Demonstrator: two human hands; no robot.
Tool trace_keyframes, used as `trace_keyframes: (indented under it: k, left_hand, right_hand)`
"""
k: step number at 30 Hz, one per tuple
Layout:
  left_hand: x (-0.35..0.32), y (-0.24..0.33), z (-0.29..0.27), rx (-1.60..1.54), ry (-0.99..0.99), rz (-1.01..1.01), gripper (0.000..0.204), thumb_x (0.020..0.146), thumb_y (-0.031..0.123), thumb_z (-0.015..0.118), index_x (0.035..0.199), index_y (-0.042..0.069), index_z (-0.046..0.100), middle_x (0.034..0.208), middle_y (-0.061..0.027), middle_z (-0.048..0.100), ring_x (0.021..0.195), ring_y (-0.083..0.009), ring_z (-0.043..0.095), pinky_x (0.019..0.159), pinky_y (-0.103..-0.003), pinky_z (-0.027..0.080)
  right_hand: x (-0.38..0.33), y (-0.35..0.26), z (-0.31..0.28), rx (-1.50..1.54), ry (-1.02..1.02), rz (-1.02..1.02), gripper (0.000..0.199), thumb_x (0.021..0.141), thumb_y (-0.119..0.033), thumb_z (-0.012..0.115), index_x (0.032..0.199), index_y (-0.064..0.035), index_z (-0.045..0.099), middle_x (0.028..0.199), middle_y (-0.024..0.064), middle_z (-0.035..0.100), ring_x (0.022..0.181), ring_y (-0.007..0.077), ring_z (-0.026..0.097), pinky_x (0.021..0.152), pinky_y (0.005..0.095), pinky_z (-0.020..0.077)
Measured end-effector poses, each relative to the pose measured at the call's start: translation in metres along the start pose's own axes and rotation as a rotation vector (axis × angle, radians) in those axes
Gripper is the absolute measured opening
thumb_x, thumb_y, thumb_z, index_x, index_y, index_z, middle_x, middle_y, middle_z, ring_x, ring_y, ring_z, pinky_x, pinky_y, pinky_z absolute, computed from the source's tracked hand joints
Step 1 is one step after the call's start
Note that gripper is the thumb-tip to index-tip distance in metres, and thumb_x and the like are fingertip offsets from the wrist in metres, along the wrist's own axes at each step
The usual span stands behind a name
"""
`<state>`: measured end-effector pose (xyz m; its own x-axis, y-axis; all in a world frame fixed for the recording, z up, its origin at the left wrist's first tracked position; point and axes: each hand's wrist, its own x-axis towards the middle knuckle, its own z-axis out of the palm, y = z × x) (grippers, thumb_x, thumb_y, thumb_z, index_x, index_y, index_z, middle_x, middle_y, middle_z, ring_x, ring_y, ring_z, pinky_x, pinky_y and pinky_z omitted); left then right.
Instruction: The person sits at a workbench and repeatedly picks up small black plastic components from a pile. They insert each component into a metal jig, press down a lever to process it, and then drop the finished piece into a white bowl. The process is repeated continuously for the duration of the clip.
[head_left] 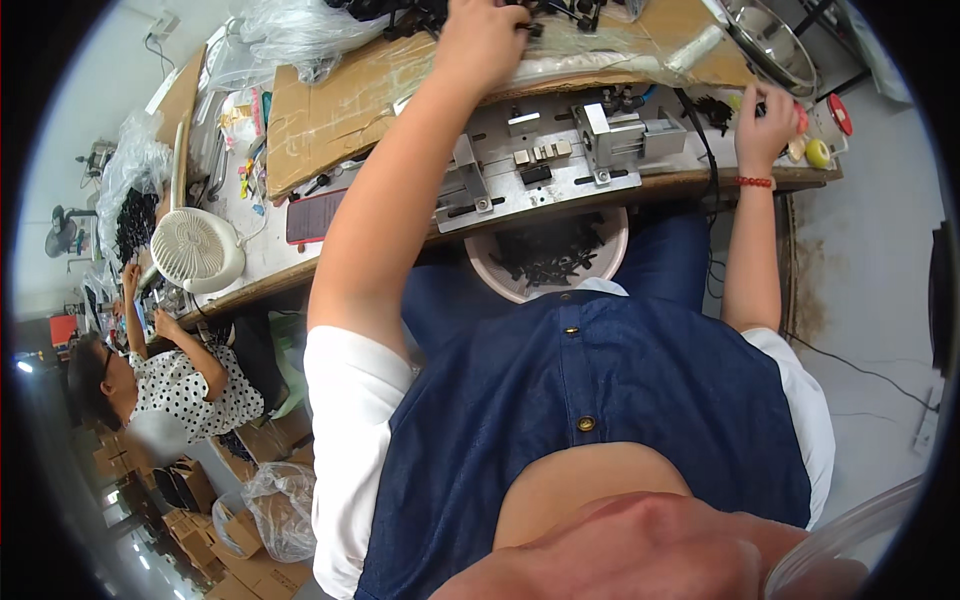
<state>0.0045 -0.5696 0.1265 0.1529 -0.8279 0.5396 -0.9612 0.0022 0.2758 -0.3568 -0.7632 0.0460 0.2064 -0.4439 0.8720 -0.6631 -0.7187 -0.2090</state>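
Observation:
My left hand (pixel 480 48) reaches to the top edge of the view, at a heap of black plastic parts (pixel 575 14) on a cardboard sheet. Its fingers are curled and partly cut off by the edge, so what they hold is unclear. At the right end of the bench, my right hand (pixel 764 132) is closed, with a small black part (pixel 761 108) showing at its fingers. Just left of it lies a small pile of black pieces (pixel 713 112). Between my arms stands a metal fixture (pixel 545 158) with clamp blocks, fixed on a plate.
A pale bucket (pixel 478 262) of black parts sits below the bench edge, between my legs. On the left are a phone (pixel 313 216), a white fan (pixel 196 250) and a co-worker (pixel 195 385). A metal bowl (pixel 768 45) and a yellow roll (pixel 817 153) are at the right.

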Motion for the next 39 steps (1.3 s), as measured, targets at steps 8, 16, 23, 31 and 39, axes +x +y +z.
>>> trace_keyframes:
  k: [8, 16, 23, 31, 39]
  left_hand:
    - [-0.034, -0.036, -0.041, 0.057, -0.079, 0.104, 0.024, 0.088, 0.021, 0.073, 0.11, 0.017, 0.079, 0.089, -0.0089, 0.065, 0.094, -0.0315, 0.06, 0.09, -0.043, 0.049]
    - [-0.055, -0.039, -0.051, 0.067, 0.027, 0.01, 0.026, 0.09, 0.029, 0.076, 0.113, 0.016, 0.078, 0.09, -0.0088, 0.068, 0.088, -0.0291, 0.064, 0.08, -0.04, 0.052]
    - [-0.07, -0.043, -0.056, -0.271, 0.292, -0.173, 0.022, 0.093, 0.015, 0.077, 0.113, 0.01, 0.078, 0.094, -0.008, 0.073, 0.08, -0.0132, 0.068, 0.071, -0.028, 0.054]
    - [-0.083, -0.025, -0.065, -0.362, 0.278, -0.165, 0.027, 0.093, 0.004, 0.071, 0.12, 0.003, 0.073, 0.104, -0.0111, 0.075, 0.083, -0.0182, 0.072, 0.071, -0.029, 0.058]
    - [-0.089, -0.01, -0.064, -0.381, 0.307, -0.088, 0.027, 0.091, 0.003, 0.071, 0.118, 0.004, 0.073, 0.102, -0.0142, 0.073, 0.085, -0.0239, 0.071, 0.072, -0.032, 0.057]
  right_hand:
    - [0.099, -0.145, 0.084, 0.345, -0.478, -0.238, 0.021, 0.094, -0.019, 0.067, 0.106, -0.0025, 0.065, 0.103, 0.0196, 0.061, 0.101, 0.0395, 0.061, 0.089, 0.0459, 0.0498]
    - [0.092, -0.169, 0.104, 0.447, -0.693, -0.3, 0.02, 0.091, -0.016, 0.069, 0.106, -0.0022, 0.065, 0.104, 0.0199, 0.057, 0.098, 0.0394, 0.061, 0.089, 0.0461, 0.0496]
    - [0.078, -0.19, 0.043, 0.55, -0.462, -0.099, 0.019, 0.091, -0.004, 0.068, 0.109, -0.0011, 0.066, 0.103, 0.0145, 0.065, 0.09, 0.0291, 0.064, 0.081, 0.0395, 0.0516]
    - [-0.046, -0.243, -0.048, 0.782, -0.656, -0.333, 0.026, 0.086, -0.003, 0.073, 0.111, -0.005, 0.066, 0.121, 0.0112, 0.064, 0.111, 0.033, 0.059, 0.097, 0.0411, 0.0493]
    - [-0.071, -0.243, -0.029, 0.508, -0.647, -0.481, 0.022, 0.087, -0.005, 0.07, 0.109, -0.0042, 0.067, 0.126, 0.0065, 0.065, 0.11, 0.0306, 0.057, 0.096, 0.0392, 0.0517]
